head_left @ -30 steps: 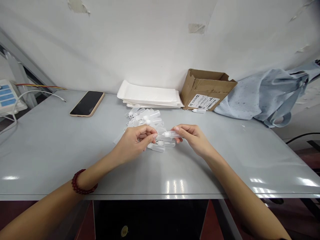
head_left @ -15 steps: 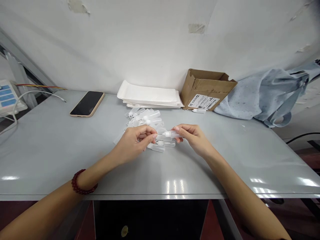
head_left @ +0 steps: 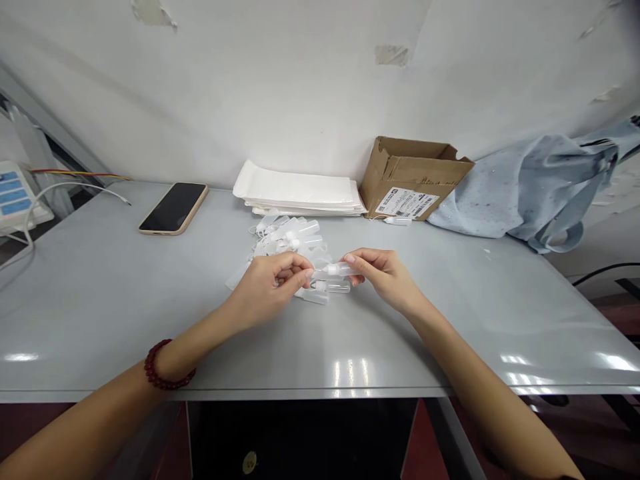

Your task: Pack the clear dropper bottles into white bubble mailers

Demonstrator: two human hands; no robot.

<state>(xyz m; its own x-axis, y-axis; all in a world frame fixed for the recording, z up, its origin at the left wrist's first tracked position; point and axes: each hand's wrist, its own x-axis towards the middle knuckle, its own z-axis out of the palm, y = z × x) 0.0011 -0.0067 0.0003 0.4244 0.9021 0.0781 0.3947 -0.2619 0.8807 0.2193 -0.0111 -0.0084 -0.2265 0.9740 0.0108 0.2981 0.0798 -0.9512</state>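
Note:
A small translucent plastic dropper bottle with a white pointed nozzle lies sideways in my right hand, between thumb and fingers. Its nozzle points left, towards my left hand. The thumb and forefinger of that hand are pinched together right at the nozzle tip. Whatever thin thing they hold there is too small to make out. Below and behind both hands spreads a loose pile of similar bottles, partly covered by my left hand.
Behind the pile is a stack of white sheets or sleeves. Beside it stands an open cardboard box with one bottle in front. A pale blue cloth bag lies right. A phone and white cable are left.
The gap between my left fingertips and the bottle's nozzle has narrowed, the bottle having shifted slightly left. Both hands keep their grip, and the pile looks unchanged.

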